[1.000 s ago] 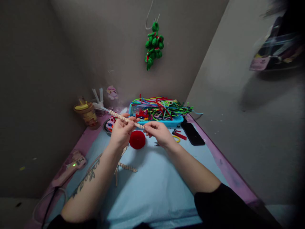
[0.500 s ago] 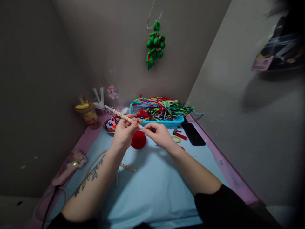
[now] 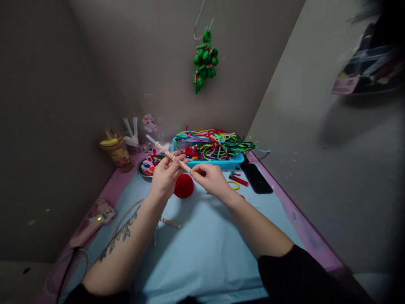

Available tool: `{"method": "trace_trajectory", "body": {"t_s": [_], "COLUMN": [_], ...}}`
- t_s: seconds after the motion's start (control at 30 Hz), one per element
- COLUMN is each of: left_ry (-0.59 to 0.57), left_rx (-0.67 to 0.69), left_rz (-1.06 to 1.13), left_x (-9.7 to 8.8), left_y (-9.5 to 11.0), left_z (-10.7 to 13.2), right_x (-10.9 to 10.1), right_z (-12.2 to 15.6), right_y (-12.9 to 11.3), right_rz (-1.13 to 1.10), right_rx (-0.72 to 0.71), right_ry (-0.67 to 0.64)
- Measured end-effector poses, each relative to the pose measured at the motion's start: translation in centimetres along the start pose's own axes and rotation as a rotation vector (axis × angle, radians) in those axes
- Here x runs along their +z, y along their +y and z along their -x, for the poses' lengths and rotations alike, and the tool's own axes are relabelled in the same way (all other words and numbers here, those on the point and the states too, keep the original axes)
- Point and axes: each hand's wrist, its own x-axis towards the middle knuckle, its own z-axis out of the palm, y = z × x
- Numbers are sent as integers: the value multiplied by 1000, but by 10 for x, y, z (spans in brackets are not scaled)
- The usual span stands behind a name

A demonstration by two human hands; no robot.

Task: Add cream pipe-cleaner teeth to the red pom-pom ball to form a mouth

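Note:
A translucent stick (image 3: 150,139) with cream-coloured cord wound round it in a spiral (image 3: 163,150) slants between my hands above the table. My left hand (image 3: 164,175) grips the wound middle between thumb and fingers. At the lower right end, my right hand (image 3: 209,177) pinches the coil with thumb and forefinger; the very tip is hidden. Just below the hands sits a round red object (image 3: 184,186). A loose cream coil (image 3: 171,222) lies on the blue table cover, partly behind my left forearm.
A blue tray (image 3: 221,164) heaped with colourful pipe cleaners stands at the back, beside a metal bowl (image 3: 141,172) of small pieces. A phone (image 3: 257,178) lies right, a lidded cup (image 3: 117,153) and a pink corded tool (image 3: 95,223) left. A green ornament (image 3: 205,61) hangs above.
The stick's far upper end has shifted right and slightly up, and the stick has tilted a little steeper. Both hands keep their grip in nearly the same place.

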Motion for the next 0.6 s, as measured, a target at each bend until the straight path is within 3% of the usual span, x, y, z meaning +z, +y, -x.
{"method": "trace_trajectory", "body": {"t_s": [0.27, 0.47, 0.6], "left_ry": [38, 63, 87], "left_rx": [-5, -55, -26], "left_rz": [53, 77, 160], "left_x": [-7, -6, 1], "left_y": [-2, 1, -5], "left_z": [-7, -8, -3], "right_x": [0, 1, 12], "right_z": [-2, -4, 0], "right_y": [5, 9, 5], "right_rz": [-29, -127, -250], "right_rx": [57, 115, 116], "right_ry": [-37, -138, -11]}}
